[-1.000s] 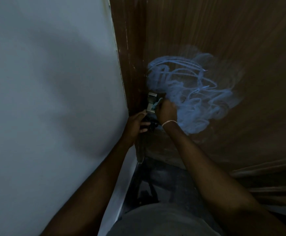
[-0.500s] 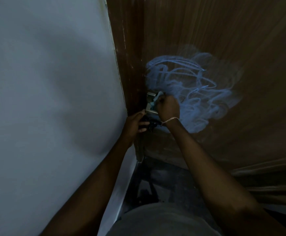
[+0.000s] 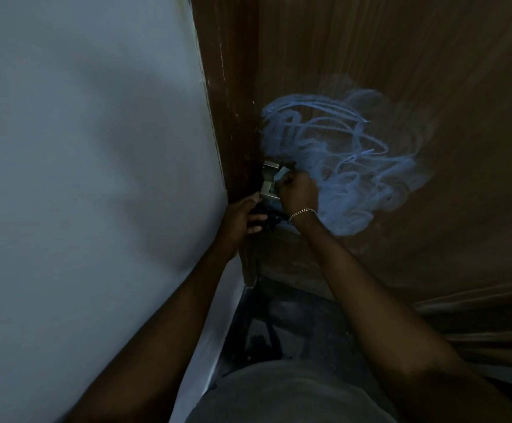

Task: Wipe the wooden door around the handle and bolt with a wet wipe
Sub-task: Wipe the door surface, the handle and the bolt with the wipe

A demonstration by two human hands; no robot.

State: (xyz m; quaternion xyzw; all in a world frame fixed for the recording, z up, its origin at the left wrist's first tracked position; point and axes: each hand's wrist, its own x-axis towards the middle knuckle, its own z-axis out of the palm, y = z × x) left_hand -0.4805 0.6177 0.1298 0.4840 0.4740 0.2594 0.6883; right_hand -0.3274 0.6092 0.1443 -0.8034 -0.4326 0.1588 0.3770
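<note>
Fingers (image 3: 287,182) of my right hand (image 3: 298,193) are clenched on the wet wipe (image 3: 281,174); only a pale corner shows past the knuckles. Wipe is pressed on the wooden door (image 3: 401,87) right at the metal bolt (image 3: 268,181), touching its right edge. Left hand (image 3: 239,221) grips the dark handle (image 3: 264,217) just below the bolt and braces the door.

Step in hand, as I read it: the tight strip of wood between bolt and handle. To do it well:
- short strokes along the bolt plate edge, with a fingertip pushing the wipe into the corner rather than a flat palm
- firm hold on the handle so the door doesn't swing away under pressure
- then shift the left grip, because the wood under that hand is masked right now

Pale blue swirl (image 3: 340,166) spreads over the door above and right of my hand. Can't tell if it's a wet trail or marks to remove. Either way, I'd finish with overlapping passes along the grain.

Door frame (image 3: 227,117) left of the bolt looks scuffed. White wall (image 3: 96,148) beyond it is out of scope. Light is poor, so I judge clean by feel, not sight.
</note>
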